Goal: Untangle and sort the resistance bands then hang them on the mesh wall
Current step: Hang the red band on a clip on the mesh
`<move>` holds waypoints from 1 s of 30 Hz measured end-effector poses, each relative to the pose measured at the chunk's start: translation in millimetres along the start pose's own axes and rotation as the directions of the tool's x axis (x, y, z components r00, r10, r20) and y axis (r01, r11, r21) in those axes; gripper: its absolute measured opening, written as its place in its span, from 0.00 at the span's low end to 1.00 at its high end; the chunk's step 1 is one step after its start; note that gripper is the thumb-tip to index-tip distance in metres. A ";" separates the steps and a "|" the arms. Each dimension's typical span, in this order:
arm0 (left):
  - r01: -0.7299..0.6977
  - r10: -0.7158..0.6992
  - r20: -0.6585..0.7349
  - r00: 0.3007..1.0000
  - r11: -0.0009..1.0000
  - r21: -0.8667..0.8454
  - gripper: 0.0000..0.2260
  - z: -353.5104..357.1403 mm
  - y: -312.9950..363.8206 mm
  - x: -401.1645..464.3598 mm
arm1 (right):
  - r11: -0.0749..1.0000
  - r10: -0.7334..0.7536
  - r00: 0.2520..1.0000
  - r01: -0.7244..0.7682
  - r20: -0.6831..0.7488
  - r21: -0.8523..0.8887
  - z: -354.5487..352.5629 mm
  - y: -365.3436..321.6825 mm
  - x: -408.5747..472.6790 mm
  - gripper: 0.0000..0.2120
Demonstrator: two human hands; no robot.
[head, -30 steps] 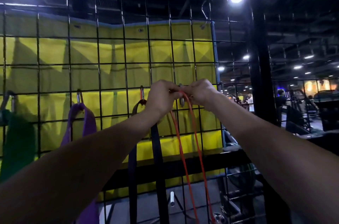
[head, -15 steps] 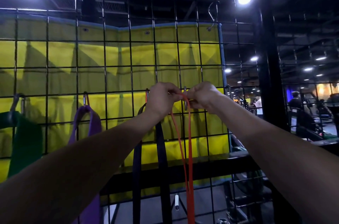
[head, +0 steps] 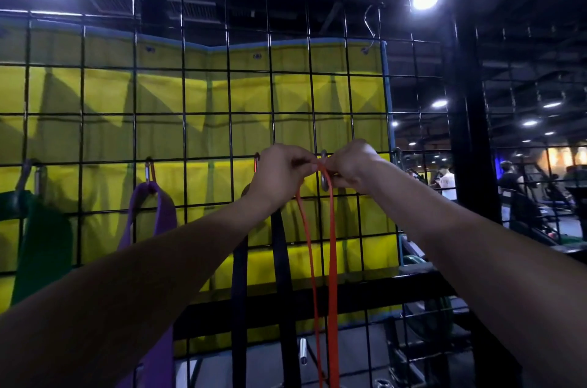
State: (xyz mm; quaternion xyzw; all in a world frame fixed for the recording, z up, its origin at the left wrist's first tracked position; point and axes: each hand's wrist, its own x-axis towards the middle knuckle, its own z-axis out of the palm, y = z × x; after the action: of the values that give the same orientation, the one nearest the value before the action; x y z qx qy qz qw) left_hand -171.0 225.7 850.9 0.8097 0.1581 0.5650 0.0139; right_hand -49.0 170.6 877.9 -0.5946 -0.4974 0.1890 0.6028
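Orange band (head: 330, 244) top loop pinched at the silver clip (head: 324, 179) on the mesh wall (head: 203, 116), so I can thread it on. My left hand (head: 279, 173) and right hand (head: 351, 167) both clench it. Black band (head: 282, 260), purple band (head: 152, 213) and green band (head: 41, 244) already hang to the left.

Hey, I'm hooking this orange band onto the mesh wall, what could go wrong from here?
The orange band is pinched at its top by both the left hand and right hand at a metal clip; if it isn't fully seated, it may drop once released. Its strands hang right beside the black band, so they could tangle again. The fingers hide the clip's opening, so the catch is hard to confirm.
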 end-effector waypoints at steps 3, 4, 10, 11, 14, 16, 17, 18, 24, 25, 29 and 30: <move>-0.010 0.010 -0.017 1.000 1.000 0.016 0.06 5.3 1.6 1.2 | 0.998 -0.043 0.999 0.043 -0.002 -0.054 -2.1 1.2 0.8 0.04; -0.015 0.015 -0.024 1.000 1.000 0.021 0.06 6.5 1.3 1.8 | 0.996 -0.065 0.998 0.065 -0.003 -0.057 -2.9 2.7 2.2 0.05; -0.041 0.042 -0.021 0.999 0.999 0.033 0.05 6.1 0.9 4.2 | 0.989 -0.113 0.994 0.112 -0.006 -0.096 -3.7 4.9 4.2 0.06; -0.043 0.044 -0.023 0.999 0.998 0.039 0.05 6.0 1.2 4.3 | 0.987 -0.123 0.992 0.123 0.003 -0.108 -3.0 4.6 4.4 0.07; -0.055 0.056 -0.013 0.998 0.997 0.060 0.06 5.6 1.3 4.1 | 0.987 -0.122 0.992 0.124 0.029 -0.099 -2.3 3.4 0.7 0.14; -0.071 0.070 0.010 0.997 0.995 0.074 0.06 4.9 1.6 3.6 | 0.985 -0.125 0.992 0.128 0.034 -0.113 -3.1 2.9 -0.6 0.16; -0.075 0.074 0.022 0.997 0.994 0.085 0.06 4.3 2.0 3.6 | 0.984 -0.130 0.991 0.133 0.033 -0.122 -3.3 3.1 0.4 0.16; -0.075 0.072 0.036 0.997 0.992 0.097 0.07 3.6 2.6 4.0 | 0.983 -0.135 0.990 0.138 0.032 -0.124 -3.7 3.5 -0.3 0.15; 0.011 -0.034 0.160 0.987 0.989 0.144 0.06 -2.9 8.6 15.1 | 0.981 -0.154 0.987 0.157 0.035 -0.115 -4.4 6.6 3.1 0.10; 0.030 -0.057 0.177 0.983 0.988 0.153 0.06 -4.4 9.8 17.9 | 0.980 -0.159 0.987 0.161 0.029 -0.116 -4.7 7.2 3.8 0.10; 0.087 -0.128 0.264 0.956 0.983 0.162 0.06 -10.0 16.0 27.3 | 0.979 -0.170 0.985 0.171 0.018 -0.110 -4.8 8.9 4.9 0.13; 0.089 -0.135 0.277 0.951 0.981 0.169 0.06 -10.9 17.7 29.3 | 0.979 -0.174 0.984 0.176 0.024 -0.106 -5.4 9.0 4.9 0.12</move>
State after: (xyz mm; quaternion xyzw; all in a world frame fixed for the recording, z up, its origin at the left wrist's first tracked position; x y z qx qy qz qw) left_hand -167.7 215.1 885.1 0.8715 0.2435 0.4256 0.0060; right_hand -39.1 173.7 872.7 -0.5787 -0.5616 0.1127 0.5806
